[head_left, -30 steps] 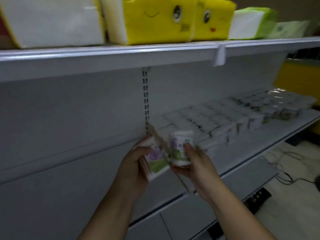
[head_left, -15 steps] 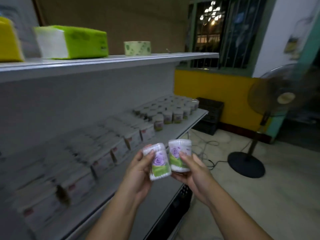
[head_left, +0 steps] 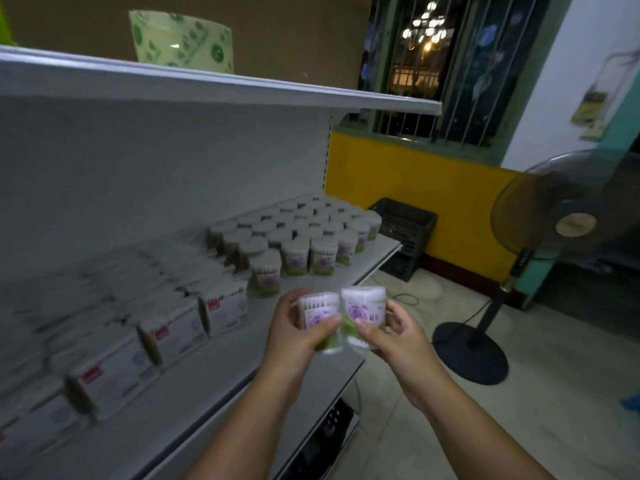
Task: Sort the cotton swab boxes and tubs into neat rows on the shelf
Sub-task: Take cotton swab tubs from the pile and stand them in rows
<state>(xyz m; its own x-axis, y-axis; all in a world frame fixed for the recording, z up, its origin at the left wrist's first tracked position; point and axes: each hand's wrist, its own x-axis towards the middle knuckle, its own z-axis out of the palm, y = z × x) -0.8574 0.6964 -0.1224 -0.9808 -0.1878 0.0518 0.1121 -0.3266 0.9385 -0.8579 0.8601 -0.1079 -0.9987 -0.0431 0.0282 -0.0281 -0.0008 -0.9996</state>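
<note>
Boxes, white cardboard with red labels, rowed at left of white metal shelf; clear round tubs blocked beyond, likely tidy though blurred. Left hand and right hand each clasp one purple-flower tub, unplaced.

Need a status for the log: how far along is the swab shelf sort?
Mostly done, it seems. The boxes stand in rows along the shelf, and the round tubs are grouped in rows at its far end. In hand: the left hand and right hand each hold one tub in front of the shelf. Left: place these two, probably by the front tub.
</note>
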